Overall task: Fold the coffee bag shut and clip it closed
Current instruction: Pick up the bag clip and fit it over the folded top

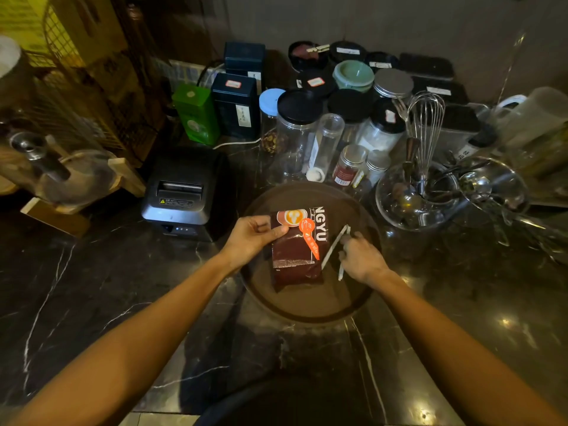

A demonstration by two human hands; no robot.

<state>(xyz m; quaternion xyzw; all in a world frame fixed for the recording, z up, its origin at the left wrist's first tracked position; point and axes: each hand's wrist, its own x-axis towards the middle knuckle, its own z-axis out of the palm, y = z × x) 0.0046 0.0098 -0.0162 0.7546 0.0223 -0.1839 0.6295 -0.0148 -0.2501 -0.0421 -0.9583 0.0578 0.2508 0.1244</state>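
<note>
A dark red coffee bag (296, 256) with white lettering and an orange spoon print lies flat on a round brown tray (307, 305). My left hand (252, 238) grips the bag's left side, thumb pressed on its front. To the right of the bag, a long white sealing clip (335, 245) is spread open in a V, and my right hand (361, 259) holds its two bars, just off the bag's right edge. The bag's folded end cannot be made out clearly.
A black receipt printer (184, 192) stands left of the tray. Several jars and tins (299, 124) crowd the back. A glass bowl with a whisk and spoons (421, 195) sits to the right on the dark marble counter (138, 318).
</note>
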